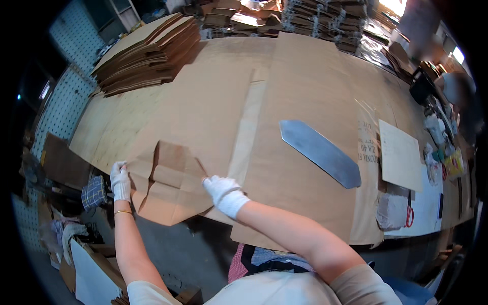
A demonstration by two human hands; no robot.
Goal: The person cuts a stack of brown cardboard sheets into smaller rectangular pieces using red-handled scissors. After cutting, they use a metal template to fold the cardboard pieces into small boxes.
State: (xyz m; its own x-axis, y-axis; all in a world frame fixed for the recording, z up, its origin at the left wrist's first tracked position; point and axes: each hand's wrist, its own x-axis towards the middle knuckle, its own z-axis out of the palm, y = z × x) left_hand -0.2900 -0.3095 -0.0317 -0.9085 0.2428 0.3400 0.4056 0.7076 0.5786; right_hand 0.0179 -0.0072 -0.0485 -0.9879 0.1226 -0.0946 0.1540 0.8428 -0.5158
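Note:
A creased sheet of brown paper (pixel 175 195), folded like the end of a paper bag, lies at the table's near left edge and overhangs it. My left hand (pixel 120 182), in a white knitted glove, is closed on its left edge. My right hand (pixel 224 196), gloved the same way, is closed at the paper's right side. From its fingertips a thin brown strip (pixel 200 165) sticks up; I cannot tell whether it is an upturned paper edge or a separate piece. Right of my hands, a grey metal plate (pixel 320 152) with pointed ends lies flat on larger brown paper (pixel 305 86).
A tall stack of brown paper (pixel 147 53) stands at the table's far left. Toward the right lie a pale board (pixel 400 155), a wrapped block (pixel 392 211), red-handled scissors (pixel 409 216) and several small containers. Another person (pixel 457 91) is at the far right. Wrapped bundles (pixel 325 23) stand behind the table.

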